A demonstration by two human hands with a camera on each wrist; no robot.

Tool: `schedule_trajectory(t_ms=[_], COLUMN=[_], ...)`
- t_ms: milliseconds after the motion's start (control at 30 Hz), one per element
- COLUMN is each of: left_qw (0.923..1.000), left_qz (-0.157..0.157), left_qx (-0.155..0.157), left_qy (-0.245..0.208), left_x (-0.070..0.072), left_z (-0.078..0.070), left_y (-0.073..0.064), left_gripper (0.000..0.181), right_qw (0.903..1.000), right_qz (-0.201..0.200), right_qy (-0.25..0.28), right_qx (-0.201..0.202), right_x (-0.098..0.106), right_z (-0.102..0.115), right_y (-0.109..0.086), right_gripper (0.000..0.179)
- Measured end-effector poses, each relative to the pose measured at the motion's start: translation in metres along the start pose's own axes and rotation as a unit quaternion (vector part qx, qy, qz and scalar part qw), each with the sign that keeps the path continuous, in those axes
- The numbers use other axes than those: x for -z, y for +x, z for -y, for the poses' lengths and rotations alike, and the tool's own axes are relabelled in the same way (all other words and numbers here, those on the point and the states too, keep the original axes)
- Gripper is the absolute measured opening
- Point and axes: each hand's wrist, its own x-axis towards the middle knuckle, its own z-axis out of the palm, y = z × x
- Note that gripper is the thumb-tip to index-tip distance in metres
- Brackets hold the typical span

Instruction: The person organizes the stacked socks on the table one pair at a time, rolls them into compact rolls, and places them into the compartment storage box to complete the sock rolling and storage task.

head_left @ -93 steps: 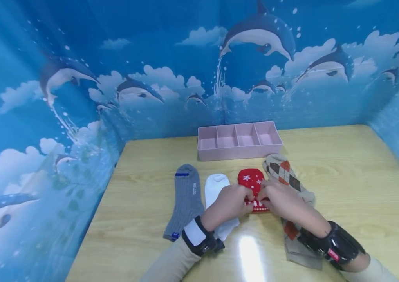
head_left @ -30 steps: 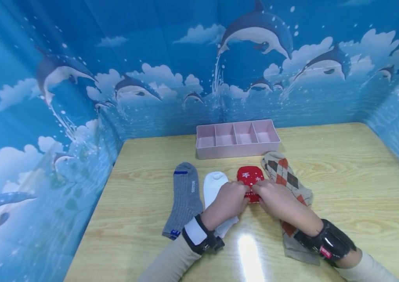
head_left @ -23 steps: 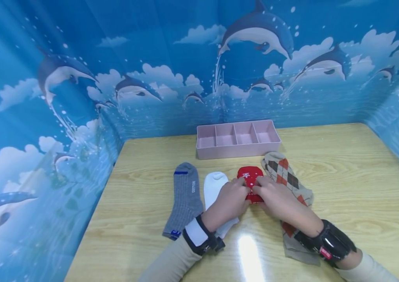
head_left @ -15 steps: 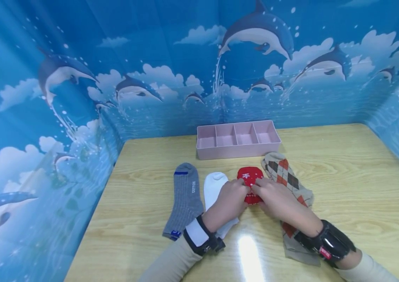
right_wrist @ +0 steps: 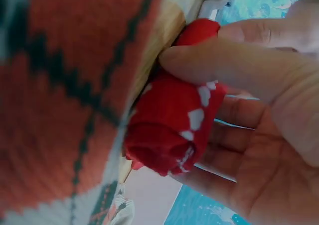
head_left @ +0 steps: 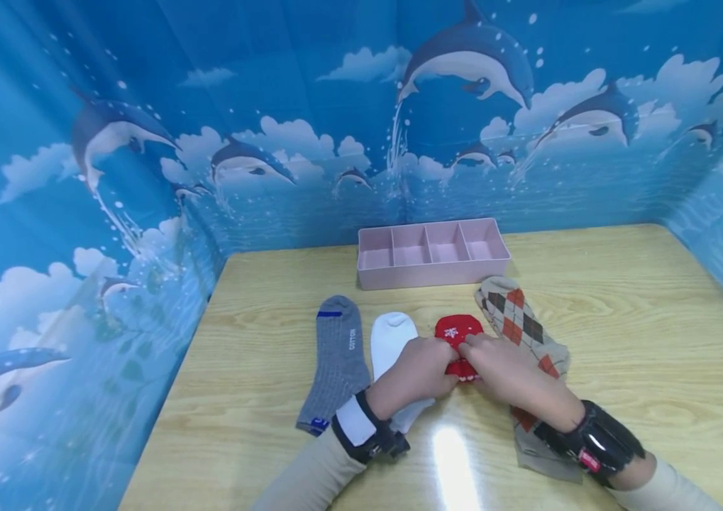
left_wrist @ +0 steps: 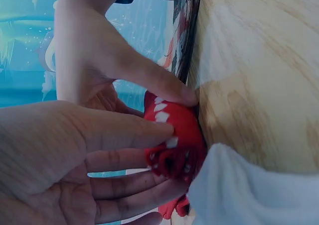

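A red sock with white snowflakes lies at the middle of the table, its near end rolled into a thick bundle. My left hand grips the roll from the left, thumb on top and fingers on the far side in the left wrist view. From the right, my right hand holds the same roll between thumb and fingers. The spiral end of the rolled sock shows in the right wrist view. Beneath my left forearm lies a white sock; an argyle sock passes under my right wrist.
A grey sock lies flat at the left of the row. Behind the socks stands a pink box with several compartments. A blue dolphin curtain hangs around the back and sides of the wooden table.
The red sock's near end has been rolled up, so less of it lies flat. In the last half second both hands and the roll have shifted slightly toward me.
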Motion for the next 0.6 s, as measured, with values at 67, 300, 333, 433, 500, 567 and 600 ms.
schedule_trajectory(t_ms=[67,300,333,433,500,567,600], left_qw=[0.9997,0.9986,0.9984,0.9983,0.9985,0.9992,0.9994], left_qz=[0.015,0.026,0.028,0.027,0.021,0.01,0.005], left_qx=[0.0,0.022,0.026,0.029,0.026,0.019,0.014], left_qy=[-0.021,-0.041,-0.042,-0.044,-0.043,-0.035,-0.031], left_x=[-0.001,0.0009,0.0014,0.0029,0.0032,0.0037,0.0039], left_z=[-0.0002,-0.0018,-0.0021,-0.0027,-0.0027,-0.0025,-0.0024], left_y=[-0.0001,-0.0001,-0.0001,-0.0004,-0.0007,-0.0012,-0.0015], left_gripper=[0.017,0.016,0.017,0.014,0.009,0.004,0.004], right_qw=[1.0,0.9996,0.9994,0.9988,0.9982,0.9977,0.9975], right_qz=[0.008,0.02,0.022,0.023,0.019,0.016,0.016], right_qy=[0.003,0.015,0.02,0.036,0.05,0.059,0.063], right_qx=[-0.002,-0.01,-0.015,-0.025,-0.029,-0.029,-0.028], right_x=[0.0,0.0037,0.0039,0.0052,0.0063,0.0071,0.0075], right_z=[-0.0008,-0.0008,-0.0007,-0.0002,0.0001,0.0002,0.0002], right_y=[-0.0008,-0.0006,-0.0003,0.0004,0.0009,0.0013,0.0014], right_gripper=[0.03,0.031,0.032,0.036,0.038,0.039,0.039])
